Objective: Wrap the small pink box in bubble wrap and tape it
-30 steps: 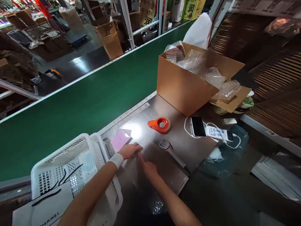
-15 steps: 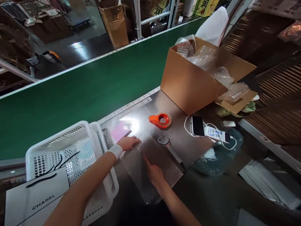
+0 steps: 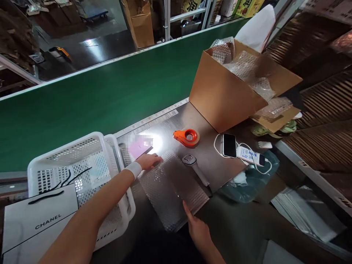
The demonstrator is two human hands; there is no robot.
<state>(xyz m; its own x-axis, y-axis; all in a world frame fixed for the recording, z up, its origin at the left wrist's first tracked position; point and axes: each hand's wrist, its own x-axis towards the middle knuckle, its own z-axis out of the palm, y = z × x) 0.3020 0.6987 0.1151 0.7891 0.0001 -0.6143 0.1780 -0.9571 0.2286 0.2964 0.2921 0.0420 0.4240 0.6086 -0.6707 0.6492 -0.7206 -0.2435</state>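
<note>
A sheet of clear bubble wrap (image 3: 162,192) lies flat on the metal table in front of me. My left hand (image 3: 148,161), with a white band at the wrist, rests on its far edge with the fingers stretched out. Just beyond that hand is a pink, partly blurred card or flat packet (image 3: 139,148). My right hand (image 3: 198,229) is at the wrap's near right side. Its index finger is extended and touches or nearly touches the plastic; the other fingers are curled and partly hidden. A handheld scanner (image 3: 195,169) lies beside the wrap's right edge.
An orange tape dispenser (image 3: 188,137) lies beyond the scanner. On the left, white baskets (image 3: 107,172) stand by a white CHANEL paper bag (image 3: 41,222). A cardboard box (image 3: 222,95) holds bubble wrap. A phone (image 3: 230,146) with cables lies right; a green conveyor (image 3: 96,95) runs behind.
My right hand has slid toward me and right, from the middle of the bubble wrap to its near right side. The left hand stays at the far edge. The view has shifted slightly.
</note>
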